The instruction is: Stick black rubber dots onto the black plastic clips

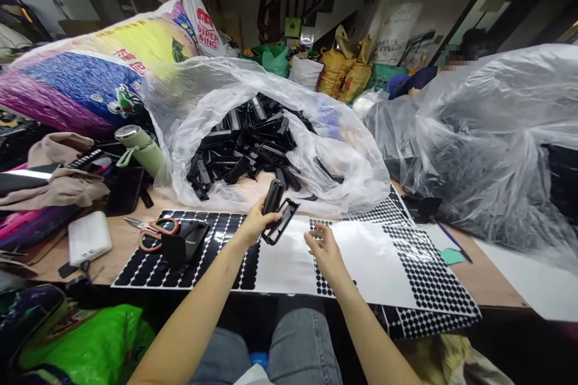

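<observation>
My left hand [256, 224] grips a black plastic case [280, 222] made of two long parts, one upright and one tilted with its hollow frame side showing. To the right, my right hand [326, 249] is held above the sticker sheet with its fingers apart and nothing visible in them. Below both hands lie sheets of round black stickers [433, 271], with bare white backing [374, 258] where stickers are gone. Just beyond the hands, a clear plastic bag [361, 174] gapes around a heap of similar black plastic parts [253, 144].
Red-handled scissors [158, 234] and a black stand [183, 246] rest on the sheet's left. Further left are a white power bank [89, 239], a phone [125, 189] and a green bottle [143, 150]. A large plastic bag [487, 144] bulges at right, near another person [419, 81].
</observation>
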`<action>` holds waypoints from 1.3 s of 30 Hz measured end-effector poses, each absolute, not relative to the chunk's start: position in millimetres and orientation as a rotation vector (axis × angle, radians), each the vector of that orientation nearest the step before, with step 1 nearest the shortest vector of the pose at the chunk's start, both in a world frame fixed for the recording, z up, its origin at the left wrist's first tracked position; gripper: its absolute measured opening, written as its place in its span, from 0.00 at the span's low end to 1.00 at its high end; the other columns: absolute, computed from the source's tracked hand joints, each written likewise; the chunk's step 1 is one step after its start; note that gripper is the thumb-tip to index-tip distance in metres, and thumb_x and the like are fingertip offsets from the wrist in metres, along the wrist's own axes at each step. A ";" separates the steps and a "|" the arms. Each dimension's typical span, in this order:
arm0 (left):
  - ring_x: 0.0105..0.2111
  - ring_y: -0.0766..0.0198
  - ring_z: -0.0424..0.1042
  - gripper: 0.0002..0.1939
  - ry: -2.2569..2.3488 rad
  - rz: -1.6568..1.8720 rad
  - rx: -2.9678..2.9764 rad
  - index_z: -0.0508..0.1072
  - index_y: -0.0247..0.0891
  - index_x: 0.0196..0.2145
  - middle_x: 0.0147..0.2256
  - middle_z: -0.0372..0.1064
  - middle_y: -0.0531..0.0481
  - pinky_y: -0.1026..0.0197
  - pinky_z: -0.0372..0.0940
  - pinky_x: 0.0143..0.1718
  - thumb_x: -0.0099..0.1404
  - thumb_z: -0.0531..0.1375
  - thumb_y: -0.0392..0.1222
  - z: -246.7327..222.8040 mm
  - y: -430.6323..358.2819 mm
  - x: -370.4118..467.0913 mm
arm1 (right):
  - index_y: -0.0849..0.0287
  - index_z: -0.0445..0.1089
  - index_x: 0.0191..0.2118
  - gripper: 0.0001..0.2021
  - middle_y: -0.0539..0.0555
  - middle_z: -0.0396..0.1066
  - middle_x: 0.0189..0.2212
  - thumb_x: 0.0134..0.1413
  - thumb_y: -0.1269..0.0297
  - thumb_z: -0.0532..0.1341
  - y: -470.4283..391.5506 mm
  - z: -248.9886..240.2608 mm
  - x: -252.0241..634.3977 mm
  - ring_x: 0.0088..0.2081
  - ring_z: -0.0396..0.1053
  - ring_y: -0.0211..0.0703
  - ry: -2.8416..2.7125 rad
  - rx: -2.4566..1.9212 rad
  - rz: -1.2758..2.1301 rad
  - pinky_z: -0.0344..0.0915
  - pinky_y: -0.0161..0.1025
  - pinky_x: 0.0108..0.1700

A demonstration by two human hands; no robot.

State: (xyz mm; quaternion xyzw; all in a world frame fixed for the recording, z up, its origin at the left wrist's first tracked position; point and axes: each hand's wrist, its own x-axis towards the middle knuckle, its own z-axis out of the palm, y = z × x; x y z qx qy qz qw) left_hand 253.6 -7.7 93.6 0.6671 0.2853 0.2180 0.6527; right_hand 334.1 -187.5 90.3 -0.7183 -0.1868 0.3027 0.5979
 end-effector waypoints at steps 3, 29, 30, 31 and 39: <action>0.29 0.66 0.71 0.29 0.678 0.438 1.221 0.65 0.39 0.49 0.34 0.71 0.49 0.67 0.65 0.28 0.48 0.66 0.43 90.6 -37.1 231.3 | 0.61 0.60 0.47 0.22 0.53 0.69 0.29 0.47 0.54 0.58 -165.3 87.0 328.5 0.26 0.68 0.40 -0.572 -1.558 0.906 0.65 0.39 0.30; 0.27 0.67 0.70 0.16 0.828 0.283 0.494 0.70 0.43 0.45 0.34 0.71 0.51 0.65 0.65 0.26 0.58 0.58 0.45 101.3 -100.5 195.5 | 0.52 0.69 0.37 0.13 0.55 0.69 0.33 0.54 0.73 0.51 -186.4 38.5 284.0 0.37 0.69 0.43 -1.110 -1.668 -0.541 0.69 0.46 0.38; 0.29 0.66 0.70 0.17 0.831 0.300 0.501 0.69 0.44 0.46 0.36 0.71 0.50 0.64 0.66 0.27 0.58 0.58 0.46 101.9 -103.4 195.4 | 0.53 0.69 0.36 0.12 0.55 0.69 0.32 0.54 0.73 0.50 -186.1 37.4 282.8 0.36 0.69 0.43 -1.063 -1.688 -0.554 0.69 0.45 0.37; 0.30 0.65 0.70 0.18 0.830 0.308 0.515 0.68 0.44 0.47 0.38 0.70 0.49 0.63 0.66 0.28 0.58 0.58 0.47 101.7 -106.3 195.3 | 0.54 0.69 0.36 0.11 0.55 0.69 0.32 0.54 0.73 0.51 -185.7 36.6 281.7 0.35 0.68 0.42 -1.015 -1.705 -0.570 0.68 0.44 0.36; 0.39 0.59 0.69 0.29 0.846 0.349 0.888 0.69 0.42 0.46 0.44 0.68 0.45 0.61 0.67 0.32 0.44 0.69 0.43 100.1 -121.7 200.5 | 0.57 0.66 0.33 0.05 0.55 0.65 0.31 0.53 0.66 0.53 -176.9 39.5 279.1 0.34 0.66 0.43 -0.816 -1.765 -0.465 0.65 0.43 0.36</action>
